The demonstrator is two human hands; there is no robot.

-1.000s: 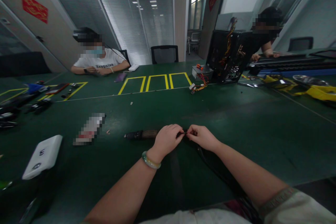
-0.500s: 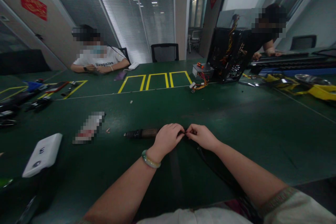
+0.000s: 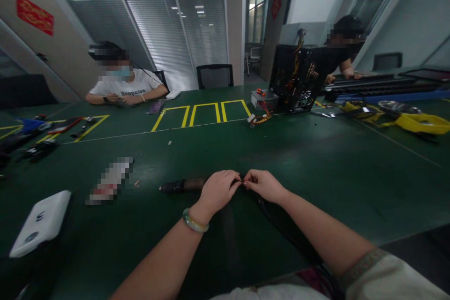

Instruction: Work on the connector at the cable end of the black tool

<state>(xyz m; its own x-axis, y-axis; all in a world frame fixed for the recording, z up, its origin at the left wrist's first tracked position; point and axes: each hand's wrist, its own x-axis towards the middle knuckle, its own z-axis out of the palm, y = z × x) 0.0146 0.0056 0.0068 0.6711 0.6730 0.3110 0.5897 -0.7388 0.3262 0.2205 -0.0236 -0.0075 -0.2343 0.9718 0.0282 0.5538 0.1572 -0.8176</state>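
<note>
My left hand (image 3: 218, 190) and my right hand (image 3: 264, 184) meet fingertip to fingertip over the green table (image 3: 316, 159), both pinched on a small dark piece I cannot make out. A dark cylindrical tool (image 3: 181, 184) lies on the table just left of my left hand, its right end hidden under the fingers. A black strap or cable (image 3: 277, 218) runs from under my right hand back toward my body. A pale green bangle (image 3: 194, 223) sits on my left wrist.
A white flat device (image 3: 40, 222) lies at the left, a blurred packet (image 3: 108, 180) beside it. Yellow tape rectangles (image 3: 202, 112) mark the middle. An open black computer case (image 3: 295, 77) with coloured wires stands at the back right. Two people sit at the far side.
The view has swung slightly right and down, so everything sits a little further left. My hands stay pinched together at the same spot on the table.
</note>
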